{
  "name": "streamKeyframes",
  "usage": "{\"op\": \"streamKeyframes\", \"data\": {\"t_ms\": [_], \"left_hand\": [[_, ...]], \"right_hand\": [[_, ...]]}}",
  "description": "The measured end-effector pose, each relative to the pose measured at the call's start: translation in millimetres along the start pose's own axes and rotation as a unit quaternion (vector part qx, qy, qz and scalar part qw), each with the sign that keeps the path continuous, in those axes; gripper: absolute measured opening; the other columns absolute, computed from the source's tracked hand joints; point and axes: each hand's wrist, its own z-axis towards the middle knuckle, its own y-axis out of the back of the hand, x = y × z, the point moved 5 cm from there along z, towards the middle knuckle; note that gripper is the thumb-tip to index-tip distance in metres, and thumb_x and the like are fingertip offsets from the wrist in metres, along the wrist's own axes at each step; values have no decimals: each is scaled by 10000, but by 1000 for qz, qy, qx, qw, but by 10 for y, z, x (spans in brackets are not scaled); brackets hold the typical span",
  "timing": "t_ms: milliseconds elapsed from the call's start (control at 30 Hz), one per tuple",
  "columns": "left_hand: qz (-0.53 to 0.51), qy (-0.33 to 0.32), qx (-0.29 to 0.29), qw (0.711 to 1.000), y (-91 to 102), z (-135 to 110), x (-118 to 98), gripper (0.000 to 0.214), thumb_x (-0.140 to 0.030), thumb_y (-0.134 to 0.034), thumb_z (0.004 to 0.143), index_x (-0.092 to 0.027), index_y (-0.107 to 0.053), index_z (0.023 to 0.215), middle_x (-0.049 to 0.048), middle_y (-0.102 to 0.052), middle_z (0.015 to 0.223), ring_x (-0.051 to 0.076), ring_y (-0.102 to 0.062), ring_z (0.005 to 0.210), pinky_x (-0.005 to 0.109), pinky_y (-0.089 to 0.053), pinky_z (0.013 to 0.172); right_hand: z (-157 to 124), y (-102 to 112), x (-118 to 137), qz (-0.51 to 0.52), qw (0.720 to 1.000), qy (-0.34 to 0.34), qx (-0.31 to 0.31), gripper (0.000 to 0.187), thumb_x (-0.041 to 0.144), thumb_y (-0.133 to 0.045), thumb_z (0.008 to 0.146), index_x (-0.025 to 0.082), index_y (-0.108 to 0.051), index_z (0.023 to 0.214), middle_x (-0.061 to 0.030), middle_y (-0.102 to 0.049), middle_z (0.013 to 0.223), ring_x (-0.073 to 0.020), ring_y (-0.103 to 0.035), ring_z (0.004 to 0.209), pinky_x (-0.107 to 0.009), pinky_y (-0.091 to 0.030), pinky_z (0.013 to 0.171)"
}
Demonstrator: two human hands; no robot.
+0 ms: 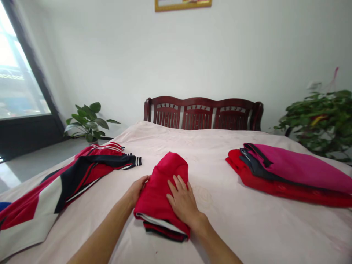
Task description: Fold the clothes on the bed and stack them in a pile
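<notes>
A folded red garment (162,194) lies in front of me on the bed, with a white-lined edge and dark striped cuffs or trim showing at its near end. My right hand (183,200) rests flat on its right side, fingers spread over the cloth. Against the left edge of the bundle is my left hand (137,189), its fingers stretched out toward the cloth and partly hidden there. To the left, a red, navy and white tracksuit jacket (82,176) is laid out loosely, its sleeve end striped white.
On the right sits a stack of folded clothes, a magenta one (299,165) above dark and red ones (275,185). A pale pink sheet (220,227) covers the bed. Beyond it stands a dark wooden backrest (198,113), with leafy plants (89,119) at left and right (327,121).
</notes>
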Motion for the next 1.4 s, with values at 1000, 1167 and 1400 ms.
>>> {"op": "streamKeyframes", "data": {"t_ms": [1000, 1167, 1400], "left_hand": [[89, -92, 16, 992, -498, -914, -403, 726, -264, -566, 874, -415, -256, 1513, -8, -336, 1579, 333, -318, 1434, 650, -237, 1131], [75, -98, -27, 992, -459, -931, -380, 615, -262, -507, 919, -353, -331, 1501, 25, -398, 1550, 284, -346, 1426, 571, -219, 1173], [27, -81, -55, 995, -432, -941, -312, 521, -245, -432, 947, -325, -413, 1461, 28, -467, 1505, 249, -407, 1396, 548, -311, 1147]], "right_hand": [[732, -184, -1013, 338, 905, -253, -56, 561, 559, -452, 885, 160, -561, 1265, -131, -620, 1302, -252, -489, 1300, -401, -386, 1084], [74, -246, -924, 546, 760, -352, -7, 432, 497, -562, 871, 146, -607, 1118, -111, -737, 973, -205, -702, 855, -322, -571, 730], [-76, -423, -315, 775, 485, -387, 117, 315, 244, -653, 806, 103, -621, 1086, -115, -759, 855, -223, -728, 786, -391, -565, 835]]}}
